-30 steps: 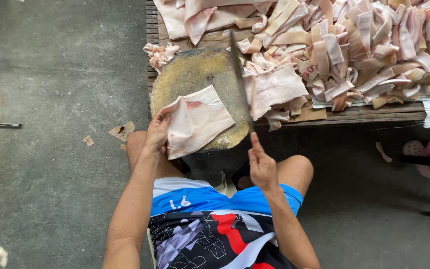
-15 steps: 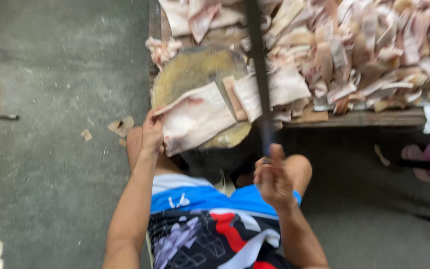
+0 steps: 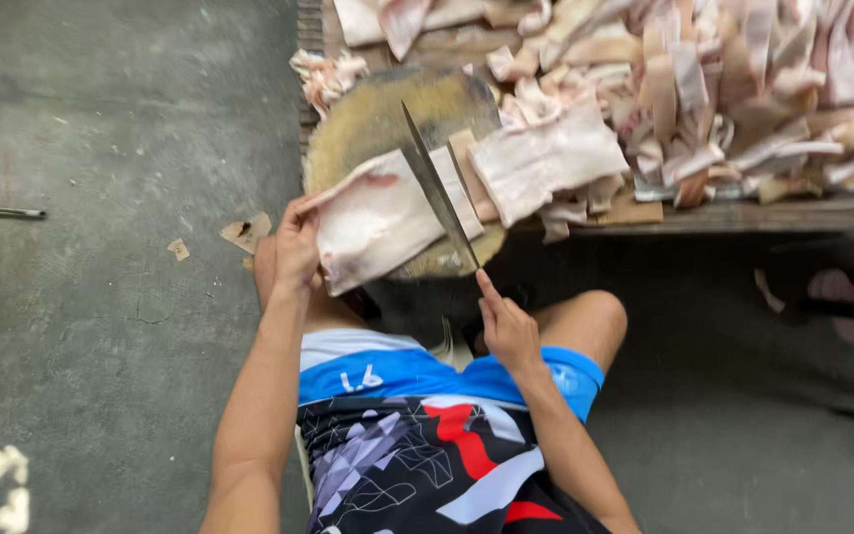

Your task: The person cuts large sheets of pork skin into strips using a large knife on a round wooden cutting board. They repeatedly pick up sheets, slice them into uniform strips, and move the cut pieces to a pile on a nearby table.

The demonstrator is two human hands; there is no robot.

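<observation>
step: slicing strip off pale meat slab point(image 3: 378, 218) | slab on round chopping block point(image 3: 368, 119), near edge | left hand point(image 3: 296, 242) clamped on slab's left edge | right hand point(image 3: 508, 326) wrapped on cleaver point(image 3: 437, 193), blade on slab's right part | next likely needs: firm downward press, fingers clear

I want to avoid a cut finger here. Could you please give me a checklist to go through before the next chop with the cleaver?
1. Left hand away from the blade: ok; it holds the left edge of the pale slab, apart from the cleaver.
2. Right hand firm on the handle: ok; it is closed on it, forefinger stretched toward the blade.
3. Blade position: ok; the edge lies across the slab near its right end.
4. Slab fully on the round chopping block: not ok; its left part hangs over the rim.
5. Block free of loose pieces: not ok; cut strips lie against its right side.
6. Edge sharpness: cannot tell.
</observation>
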